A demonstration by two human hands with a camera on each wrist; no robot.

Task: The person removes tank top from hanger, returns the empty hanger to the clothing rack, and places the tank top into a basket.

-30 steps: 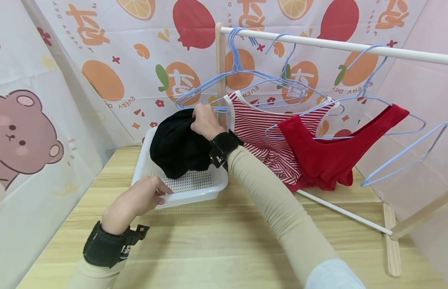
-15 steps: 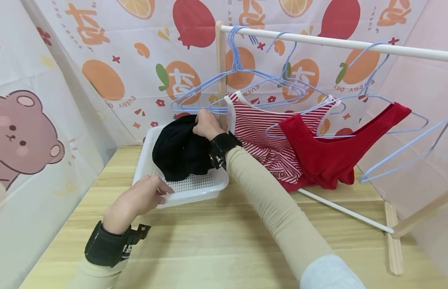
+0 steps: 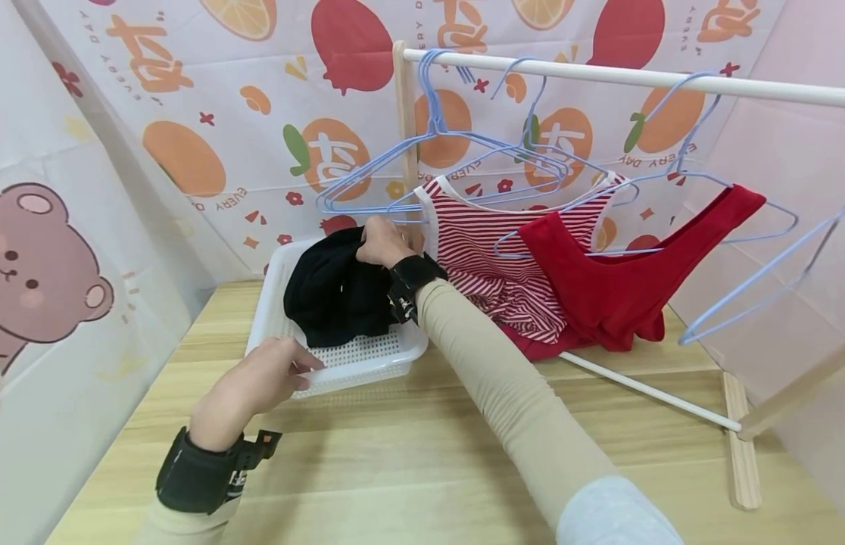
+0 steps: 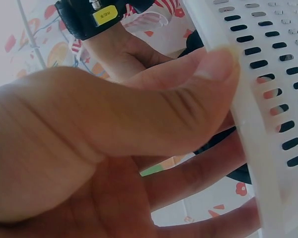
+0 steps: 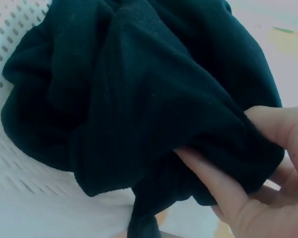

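Observation:
A bunched black garment [image 3: 337,291] lies in a white perforated plastic basket [image 3: 354,371], its exact kind hidden by the folds. My right hand [image 3: 384,241] pinches the garment's upper right edge between thumb and fingers; the right wrist view shows the cloth [image 5: 154,99] draped from that grip. At the basket's near left corner, my left hand [image 3: 266,378] holds the rim, thumb on one side and fingers on the other, as the left wrist view shows along the basket wall [image 4: 248,119].
A rack with a white rail [image 3: 600,73] stands at right. On blue hangers [image 3: 436,136] hang a red-striped tank top [image 3: 504,250] and a red top [image 3: 627,288]. A patterned cloth [image 3: 259,151] backs the wooden table [image 3: 368,469].
The black garment and my right hand have sunk a little lower into the basket. My left hand keeps its hold on the rim. The head view has shifted slightly.

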